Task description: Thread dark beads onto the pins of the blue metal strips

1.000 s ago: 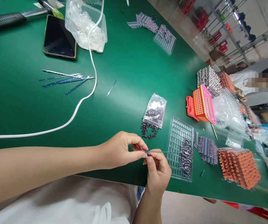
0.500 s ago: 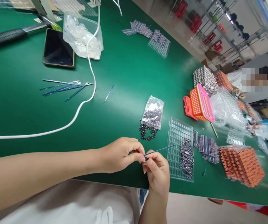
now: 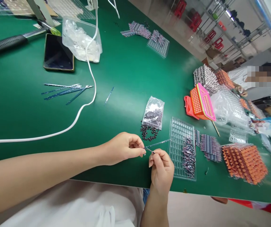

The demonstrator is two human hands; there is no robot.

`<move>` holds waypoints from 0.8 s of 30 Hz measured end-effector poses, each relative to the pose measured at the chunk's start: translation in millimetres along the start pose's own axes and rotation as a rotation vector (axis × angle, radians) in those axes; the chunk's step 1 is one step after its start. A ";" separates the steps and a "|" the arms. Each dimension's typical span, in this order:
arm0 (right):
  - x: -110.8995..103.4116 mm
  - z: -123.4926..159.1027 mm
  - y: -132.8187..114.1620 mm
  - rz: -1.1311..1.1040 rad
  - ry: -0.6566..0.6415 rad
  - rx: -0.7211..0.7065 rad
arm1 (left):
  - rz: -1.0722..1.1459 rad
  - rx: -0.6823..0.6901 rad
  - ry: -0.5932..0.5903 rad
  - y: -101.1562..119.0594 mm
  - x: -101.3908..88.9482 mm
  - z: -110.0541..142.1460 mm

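Note:
My left hand [image 3: 123, 147] is closed in a pinch on one end of a thin blue strip [image 3: 158, 144] that points right over the green table [image 3: 130, 75]. My right hand [image 3: 162, 168] is closed just below it, its fingertips pinched on something tiny and dark at the strip's near end. A small clear bag of dark beads [image 3: 153, 112] lies just beyond my hands, with a spill of loose dark beads [image 3: 149, 132] at its mouth. To the right lies a clear plastic grid tray [image 3: 181, 138] partly filled with small striped parts.
A white cable [image 3: 78, 110] curves across the table. Several blue strips [image 3: 64, 90], a phone [image 3: 58, 52] and a clear tub [image 3: 81, 38] lie at the left rear. An orange-pink basket [image 3: 201, 102], stacked orange trays [image 3: 244, 160] and another person's sleeve [image 3: 239, 77] are on the right.
My hands have drawn slightly apart; the right hand dropped a little below the strip. The strip's free end now tilts up toward the grid tray. The view shifted slightly.

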State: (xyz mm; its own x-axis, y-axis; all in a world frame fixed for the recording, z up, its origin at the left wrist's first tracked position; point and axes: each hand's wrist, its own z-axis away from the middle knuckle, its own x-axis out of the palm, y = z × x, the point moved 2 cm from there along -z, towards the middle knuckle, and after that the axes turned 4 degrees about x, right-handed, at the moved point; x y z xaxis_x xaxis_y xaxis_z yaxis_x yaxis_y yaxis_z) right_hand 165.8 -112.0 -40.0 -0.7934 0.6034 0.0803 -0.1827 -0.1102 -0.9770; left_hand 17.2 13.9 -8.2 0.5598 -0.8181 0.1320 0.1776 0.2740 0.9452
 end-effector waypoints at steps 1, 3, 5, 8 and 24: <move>0.6 -1.0 -0.7 0.002 0.013 -0.005 | 0.021 0.004 0.018 0.6 -0.6 -0.3; 2.4 -2.9 -2.0 -0.001 0.023 -0.007 | 0.054 0.015 0.054 1.9 -1.8 -1.0; 4.4 -2.6 -3.9 -0.002 0.029 -0.009 | 0.064 0.024 0.095 2.4 -3.4 -2.1; 4.4 5.8 -10.9 0.043 0.033 -0.039 | 0.056 0.034 0.143 1.0 -6.7 -3.5; -168.2 -49.3 -75.2 1.107 0.404 -0.427 | 0.213 -0.063 0.128 -9.1 -8.6 -8.5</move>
State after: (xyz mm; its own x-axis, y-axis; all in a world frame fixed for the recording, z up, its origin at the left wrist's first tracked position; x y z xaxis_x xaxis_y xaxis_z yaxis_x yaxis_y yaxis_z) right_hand 341.6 -166.2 10.1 -0.1522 0.5579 -0.8158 0.7296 -0.4934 -0.4736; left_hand 17.7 22.7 -20.5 0.6873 -0.6687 0.2836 0.0920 0.4674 0.8793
